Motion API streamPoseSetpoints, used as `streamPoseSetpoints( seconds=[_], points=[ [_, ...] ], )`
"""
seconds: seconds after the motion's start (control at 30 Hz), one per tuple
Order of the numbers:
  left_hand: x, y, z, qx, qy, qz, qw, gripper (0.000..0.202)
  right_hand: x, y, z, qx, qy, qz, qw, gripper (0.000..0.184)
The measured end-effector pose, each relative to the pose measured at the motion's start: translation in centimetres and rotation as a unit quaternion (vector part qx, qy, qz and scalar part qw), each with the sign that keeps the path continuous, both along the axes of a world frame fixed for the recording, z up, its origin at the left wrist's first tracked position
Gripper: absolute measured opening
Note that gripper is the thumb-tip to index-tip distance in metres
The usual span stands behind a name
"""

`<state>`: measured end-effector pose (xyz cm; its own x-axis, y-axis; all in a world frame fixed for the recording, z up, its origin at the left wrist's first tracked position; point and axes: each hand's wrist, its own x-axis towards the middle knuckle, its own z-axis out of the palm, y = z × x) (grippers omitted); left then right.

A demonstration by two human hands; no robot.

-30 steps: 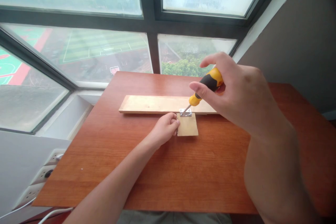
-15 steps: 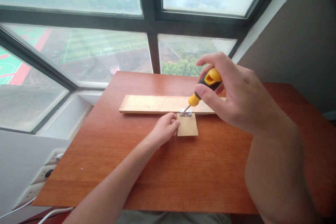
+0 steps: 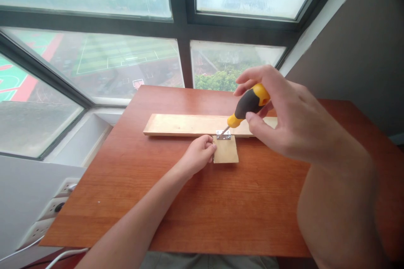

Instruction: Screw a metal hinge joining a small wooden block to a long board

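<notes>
My right hand point(image 3: 277, 109) holds a yellow and black screwdriver point(image 3: 248, 104) by its handle, with the fingers loosely round it. The shaft slants down to the left, its tip at a small silver hinge point(image 3: 224, 135). That hinge joins the front edge of a long pale wooden board point(image 3: 186, 125) to a small square wooden piece point(image 3: 226, 151). My left hand point(image 3: 201, 154) grips the left edge of the square piece, fingers closed on it. Any screw under the tip is too small to make out.
The reddish-brown wooden table point(image 3: 233, 210) carries the work. Large windows point(image 3: 126, 59) stand behind it, and a grey wall point(image 3: 353, 50) rises at the right. Power sockets point(image 3: 52, 210) and white cables point(image 3: 66, 254) are at the lower left.
My right hand has rolled and loosened slightly on the screwdriver, showing more of the black grip. The handle has turned, while the tip stays at the hinge. My left hand is still.
</notes>
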<state>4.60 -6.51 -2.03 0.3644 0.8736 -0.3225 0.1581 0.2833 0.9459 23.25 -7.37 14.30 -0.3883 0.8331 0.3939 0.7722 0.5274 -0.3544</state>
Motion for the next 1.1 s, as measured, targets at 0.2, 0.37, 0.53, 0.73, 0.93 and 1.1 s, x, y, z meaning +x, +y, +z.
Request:
streamPoseSetpoints(
  seconds=[0.2,0.37,0.53,0.73,0.93,1.1],
  points=[
    [0.01,-0.07,0.08,0.006,-0.003,0.004,1.000,0.008,-0.34,0.39,-0.42,0.065,-0.023,-0.068,0.995,0.034],
    [0.10,-0.08,0.09,-0.002,-0.010,0.007,1.000,0.009,-0.16,0.04,-0.17,-0.002,0.009,0.002,1.000,0.042],
    [0.14,-0.04,0.10,0.008,0.001,0.010,1.000,0.006,-0.55,-0.31,0.01,0.010,0.000,-0.001,1.000,0.045],
    [0.17,-0.11,0.44,0.008,0.019,0.002,1.000,0.006,-0.72,0.50,-0.62,0.093,-0.017,-0.065,0.993,0.046],
    [0.11,-0.12,0.33,0.017,0.005,-0.002,1.000,0.007,-0.56,-0.28,0.16,-0.012,0.013,0.028,0.999,0.031],
    [0.13,-0.13,0.32,0.010,0.000,0.005,1.000,0.007,-1.05,-0.25,-0.04,0.021,0.048,0.033,0.998,0.027]
  ],
)
